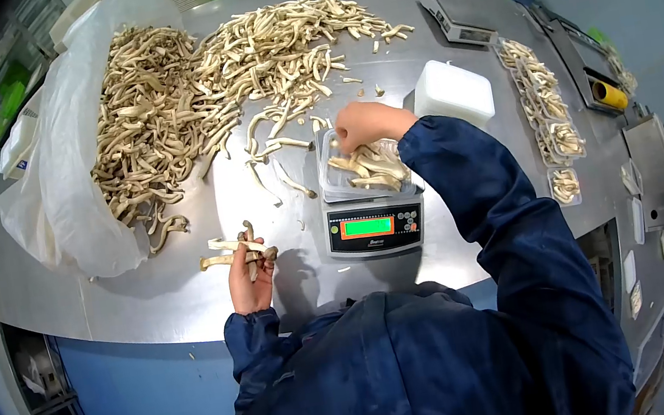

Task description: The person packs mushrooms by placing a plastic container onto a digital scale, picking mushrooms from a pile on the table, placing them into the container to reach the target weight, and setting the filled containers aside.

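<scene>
Several long, pale mushrooms with brownish ends stick out crosswise from my left hand, whose fingers are closed around them near the table's front. Over a clear plastic tray my right hand is bent down with its fingers curled together. Its fingertips are at the tray's back left, and whatever they pinch is hidden. More mushrooms lie inside this tray, which rests on a digital scale with a lit green display.
A big heap of mushrooms spreads over the steel table, beside a white plastic bag. Right of the scale stands a stack of white trays. Filled trays line the right side, near a second scale.
</scene>
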Tool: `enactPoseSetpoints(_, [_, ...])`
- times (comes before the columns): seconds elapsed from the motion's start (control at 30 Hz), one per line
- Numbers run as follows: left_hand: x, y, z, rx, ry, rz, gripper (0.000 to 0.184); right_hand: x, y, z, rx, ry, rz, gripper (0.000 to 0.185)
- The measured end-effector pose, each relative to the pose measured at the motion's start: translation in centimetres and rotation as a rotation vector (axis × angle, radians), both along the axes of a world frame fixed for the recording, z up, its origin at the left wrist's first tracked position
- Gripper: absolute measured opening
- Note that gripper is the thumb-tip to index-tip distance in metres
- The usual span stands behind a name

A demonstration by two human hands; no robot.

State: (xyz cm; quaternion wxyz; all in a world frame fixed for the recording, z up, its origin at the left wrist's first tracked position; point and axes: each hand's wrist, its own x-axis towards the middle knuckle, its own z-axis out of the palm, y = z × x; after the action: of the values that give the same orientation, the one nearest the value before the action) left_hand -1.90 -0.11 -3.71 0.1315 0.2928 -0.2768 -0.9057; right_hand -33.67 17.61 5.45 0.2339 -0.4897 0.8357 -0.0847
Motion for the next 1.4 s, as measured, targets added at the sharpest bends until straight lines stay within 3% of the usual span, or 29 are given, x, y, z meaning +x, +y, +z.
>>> enactPoseSetpoints(0.13, [0.1,0.2,0.4,-0.014,-0.018,0.012,0.032,0.0,1.1,1.0,-0.178,-0.085,-0.071,0.026])
enactPoseSetpoints(0.23, [0.4,0.1,0.3,-0.015,-0.001,0.015,0.032,-0.8,3.4,1.4,-0.291,0.01,-0.241,0.025])
enactPoseSetpoints(0.33, [0.5,0.0,0.0,-0.018,0.006,-0.008,0.032,0.2,5.3,1.0,-0.187,0.119,-0.351,0.025])
enactPoseSetpoints(0.5, [-0.1,0.7,0.5,-0.019,-0.026,-0.03,0.032,3.2,5.7,0.1,-0.329,0.026,-0.163,0.025])
enactPoseSetpoints(0.8, [-1.6,2.9,1.5,-0.055,-0.011,-0.189,0.033,3.8,6.4,-1.1,-0.332,0.031,-0.291,0.023])
enactPoseSetpoints(1.0, [-5.3,6.8,2.3,0.099,0.146,-0.382,0.03,5.2,5.2,-1.8,-0.339,0.092,-0.359,0.019])
enactPoseSetpoints(1.3, [-7.0,8.1,3.3,0.075,0.084,-0.39,0.03,4.1,5.5,-1.4,-0.317,0.137,-0.073,0.018])
enactPoseSetpoints(1.4, [-6.9,7.9,3.8,0.046,0.078,-0.4,0.03,4.0,6.0,-0.6,-0.435,0.09,-0.115,0.019])
